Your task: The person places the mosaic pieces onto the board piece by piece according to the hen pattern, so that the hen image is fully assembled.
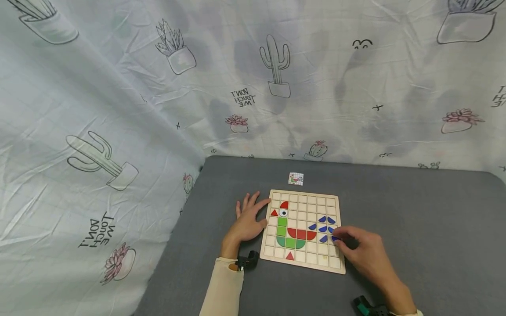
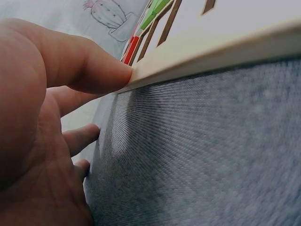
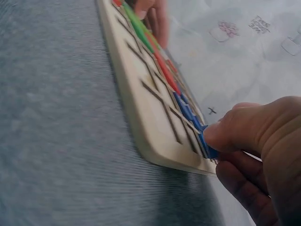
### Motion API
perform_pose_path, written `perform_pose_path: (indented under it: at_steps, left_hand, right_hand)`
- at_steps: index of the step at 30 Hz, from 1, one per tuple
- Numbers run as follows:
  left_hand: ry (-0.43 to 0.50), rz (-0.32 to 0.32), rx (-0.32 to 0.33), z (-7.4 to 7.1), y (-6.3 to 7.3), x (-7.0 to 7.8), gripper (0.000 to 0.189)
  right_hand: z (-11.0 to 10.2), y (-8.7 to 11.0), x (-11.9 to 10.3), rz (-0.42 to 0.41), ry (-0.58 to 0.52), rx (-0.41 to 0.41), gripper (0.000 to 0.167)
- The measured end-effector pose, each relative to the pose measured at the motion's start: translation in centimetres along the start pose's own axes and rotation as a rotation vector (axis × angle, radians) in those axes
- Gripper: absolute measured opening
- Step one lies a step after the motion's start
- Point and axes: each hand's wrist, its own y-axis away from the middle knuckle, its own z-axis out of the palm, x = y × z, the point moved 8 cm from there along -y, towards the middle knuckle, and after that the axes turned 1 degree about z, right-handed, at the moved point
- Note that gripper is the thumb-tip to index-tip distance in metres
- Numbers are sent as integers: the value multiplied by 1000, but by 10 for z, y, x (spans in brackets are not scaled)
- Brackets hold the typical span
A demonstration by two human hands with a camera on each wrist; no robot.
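Observation:
A square wooden grid board lies on the table. My left hand is at its left side, fingers spread, thumb and index fingertip touching the edge. At the right edge, my right hand pinches a blue half-leaf-shaped piece between thumb and fingers, over a cell. Several similar blue pieces sit in cells beside it. Green squares, red pieces, an eye tile and a red triangle form a bird-like figure. Fingers partly hide the held piece.
A small picture card with a similar coloured figure lies behind the board. The grey table extends on both sides. Cloth printed with cacti hangs at the back and left.

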Motion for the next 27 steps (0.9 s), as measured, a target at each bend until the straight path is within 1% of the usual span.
perform_pose_path:
  at_steps: [9,16,20,27]
  left_hand:
    - [3,2,-4,-2,1,4,66]
    - [1,3,-11,-2,2,3,66]
    - [1,2,-10,-3,2,2,66]
    - [3,5,-8,-3,2,2,67]
  right_hand:
    - [6,1,-5,-42,-4,-3,41]
    - [9,0,-8,-25,46,-36,39]
    - [10,0,-9,-31,68,-58,37]
    - [6,1,-13,-85,67,-17,39]
